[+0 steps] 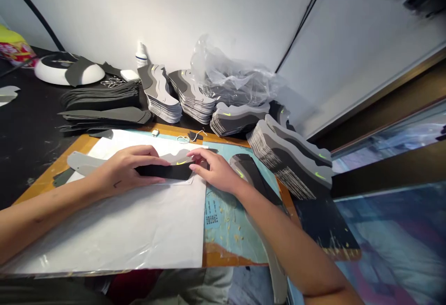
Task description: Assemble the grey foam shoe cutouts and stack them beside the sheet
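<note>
A grey and black shoe upper piece [167, 171] with a small yellow-green logo lies over the white sheet, with both my hands on it. My left hand [130, 168] grips its left part, fingers along the top and thumb along the lower edge. At its right end, my right hand [218, 171] pinches the edge between thumb and fingers. A light grey strip [83, 162] sticks out to the left, partly behind my left hand. To the right of my right hand, more grey and black pieces [249, 170] lie on the blue mat, partly under my forearm.
White paper [149, 230] and a blue mat [226, 221] cover the board. Behind stand stacks of grey uppers [162, 94], dark pieces [104, 114] and a plastic bag [237, 75]. Another stack [292, 156] fans out on the right. A white bottle [141, 56] stands by the wall.
</note>
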{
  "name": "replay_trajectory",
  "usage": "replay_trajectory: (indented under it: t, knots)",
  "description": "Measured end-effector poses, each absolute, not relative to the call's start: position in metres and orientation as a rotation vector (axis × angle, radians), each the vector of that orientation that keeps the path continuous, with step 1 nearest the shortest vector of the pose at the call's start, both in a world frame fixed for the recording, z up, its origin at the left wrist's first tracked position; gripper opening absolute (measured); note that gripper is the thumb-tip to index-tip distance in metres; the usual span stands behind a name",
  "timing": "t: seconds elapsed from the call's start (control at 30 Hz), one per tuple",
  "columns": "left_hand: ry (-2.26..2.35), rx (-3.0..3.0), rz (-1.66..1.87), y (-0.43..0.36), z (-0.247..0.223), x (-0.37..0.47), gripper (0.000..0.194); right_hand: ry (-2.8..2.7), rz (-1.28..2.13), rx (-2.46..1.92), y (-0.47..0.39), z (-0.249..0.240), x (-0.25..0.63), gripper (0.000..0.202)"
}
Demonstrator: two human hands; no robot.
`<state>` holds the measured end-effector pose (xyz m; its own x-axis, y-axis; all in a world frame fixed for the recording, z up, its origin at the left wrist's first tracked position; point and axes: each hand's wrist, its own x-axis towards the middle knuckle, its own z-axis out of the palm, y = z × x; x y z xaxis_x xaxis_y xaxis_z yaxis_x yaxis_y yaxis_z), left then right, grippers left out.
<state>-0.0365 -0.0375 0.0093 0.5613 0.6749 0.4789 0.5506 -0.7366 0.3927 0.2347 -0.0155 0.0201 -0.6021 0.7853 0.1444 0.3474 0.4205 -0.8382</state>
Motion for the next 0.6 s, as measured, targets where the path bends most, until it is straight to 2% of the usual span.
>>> replay_trajectory:
  t: [0.1, 0.23, 0.6]
  knots:
    - [1.041, 2.604, 0.951, -0.0409, 0.0098, -0.0342, 0.026, -2.171, 1.109, -0.986, -0.0195, 0.0217, 0.2327, 0.029]
    - [1.009, 2.595, 0.977, -0.0436, 0.0100, -0.0321, 0.026, -2.139, 1.186, -1.023, -0.0208, 0.0232, 0.2327, 0.019]
    - [0.983, 2.626, 0.731, -0.0428, 0.0033, -0.0345, 0.030, -2.243, 1.156, -0.958, -0.0204, 0.0216, 0.2351, 0.010]
